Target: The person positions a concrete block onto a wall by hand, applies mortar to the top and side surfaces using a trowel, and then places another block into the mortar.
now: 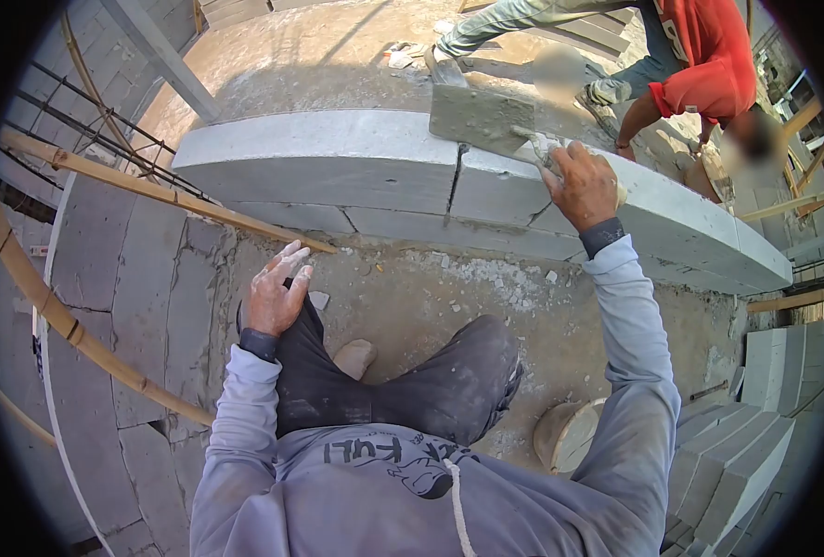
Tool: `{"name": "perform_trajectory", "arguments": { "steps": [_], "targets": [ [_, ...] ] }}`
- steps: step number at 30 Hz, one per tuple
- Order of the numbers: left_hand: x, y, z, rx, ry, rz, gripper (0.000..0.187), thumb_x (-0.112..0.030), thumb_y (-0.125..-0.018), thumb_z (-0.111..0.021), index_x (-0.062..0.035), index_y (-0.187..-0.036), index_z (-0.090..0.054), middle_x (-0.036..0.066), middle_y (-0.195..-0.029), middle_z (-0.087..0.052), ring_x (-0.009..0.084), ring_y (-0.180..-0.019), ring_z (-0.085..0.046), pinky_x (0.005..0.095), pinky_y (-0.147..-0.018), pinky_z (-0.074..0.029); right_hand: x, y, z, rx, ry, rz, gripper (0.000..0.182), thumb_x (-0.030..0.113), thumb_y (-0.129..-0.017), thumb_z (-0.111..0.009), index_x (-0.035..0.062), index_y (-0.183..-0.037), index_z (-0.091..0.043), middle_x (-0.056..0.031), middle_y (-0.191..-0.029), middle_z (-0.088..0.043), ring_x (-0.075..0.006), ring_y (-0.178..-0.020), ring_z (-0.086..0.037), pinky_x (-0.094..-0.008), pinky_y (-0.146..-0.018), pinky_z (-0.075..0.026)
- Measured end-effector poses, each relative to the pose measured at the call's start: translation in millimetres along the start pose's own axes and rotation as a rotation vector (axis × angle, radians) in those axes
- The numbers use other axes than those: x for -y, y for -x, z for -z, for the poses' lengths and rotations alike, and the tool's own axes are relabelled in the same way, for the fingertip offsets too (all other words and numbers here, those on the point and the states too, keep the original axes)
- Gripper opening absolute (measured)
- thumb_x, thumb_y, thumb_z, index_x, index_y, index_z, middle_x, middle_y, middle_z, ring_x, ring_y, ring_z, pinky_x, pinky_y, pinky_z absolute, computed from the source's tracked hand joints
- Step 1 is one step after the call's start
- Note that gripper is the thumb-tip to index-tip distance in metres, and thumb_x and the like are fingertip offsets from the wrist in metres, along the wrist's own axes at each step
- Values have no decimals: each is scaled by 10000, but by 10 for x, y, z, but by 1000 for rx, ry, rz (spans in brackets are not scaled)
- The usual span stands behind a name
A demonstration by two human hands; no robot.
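Observation:
My right hand [586, 190] is closed around the handle of a trowel [477, 117]. Its wide, mortar-smeared blade overlaps the top edge of a low wall of light grey blocks [338, 181], close to the upright joint [458, 172] between two top blocks. Dusty with white powder, my left hand [277, 292] hangs open above my left thigh, its fingers stretched out and nothing in them.
Beyond the wall a person in a red shirt [709, 56] bends low. A bucket [565, 434] stands by my right side, near stacked blocks [732, 464]. Bamboo poles [96, 343] cross the left side, beside a block wall [166, 297]. Rubble [495, 274] litters the floor.

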State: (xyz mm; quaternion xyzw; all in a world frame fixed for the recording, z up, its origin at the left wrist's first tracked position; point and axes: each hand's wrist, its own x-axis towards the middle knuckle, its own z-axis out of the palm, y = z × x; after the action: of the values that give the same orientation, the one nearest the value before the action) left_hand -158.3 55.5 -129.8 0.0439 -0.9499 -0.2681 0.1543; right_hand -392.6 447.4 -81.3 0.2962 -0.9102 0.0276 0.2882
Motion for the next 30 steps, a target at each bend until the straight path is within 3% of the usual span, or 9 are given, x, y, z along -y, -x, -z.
{"name": "perform_trajectory", "arguments": {
  "steps": [9,12,20,23,30],
  "targets": [
    [-22,34,-80,-35,3,16,311,-208,-837,-626,-72,-1115,-658,133,-1224,-611,322,-1093,-598,384,-931,-470,832,-488,-235,-80,-73,78,224,239,-746,-718,149,-917,-604,-70,-833,-533,-263,-747,-602,-400,-692,-443],
    [-4,90,-107,-29,0,24,311,-211,-836,-627,-79,-1116,-658,127,-1224,-612,320,-1094,-597,386,-928,-472,871,-472,-269,5,-17,77,161,227,-765,-676,142,-873,-593,-79,-854,-565,-253,-812,-614,-399,-689,-429],
    [16,46,-140,-24,-13,-4,309,-218,-832,-632,-81,-1107,-662,122,-1222,-615,314,-1086,-602,384,-919,-477,325,-7,5,-24,85,-35,235,226,-696,-743,155,-879,-613,-69,-846,-544,-249,-845,-587,-384,-702,-407],
    [-25,3,-150,21,19,21,308,-190,-847,-623,-37,-1113,-652,149,-1221,-614,318,-1109,-595,378,-953,-452,3,315,47,23,147,-97,247,232,-686,-753,154,-877,-615,-66,-837,-536,-248,-835,-578,-385,-701,-395],
    [-56,-102,-285,51,-3,-29,300,-203,-853,-616,-52,-1110,-657,142,-1217,-616,318,-1107,-594,385,-950,-453,-377,860,173,-30,313,-271,299,328,-739,-737,131,-931,-618,-78,-842,-540,-265,-826,-579,-398,-702,-396]
  ]
}}
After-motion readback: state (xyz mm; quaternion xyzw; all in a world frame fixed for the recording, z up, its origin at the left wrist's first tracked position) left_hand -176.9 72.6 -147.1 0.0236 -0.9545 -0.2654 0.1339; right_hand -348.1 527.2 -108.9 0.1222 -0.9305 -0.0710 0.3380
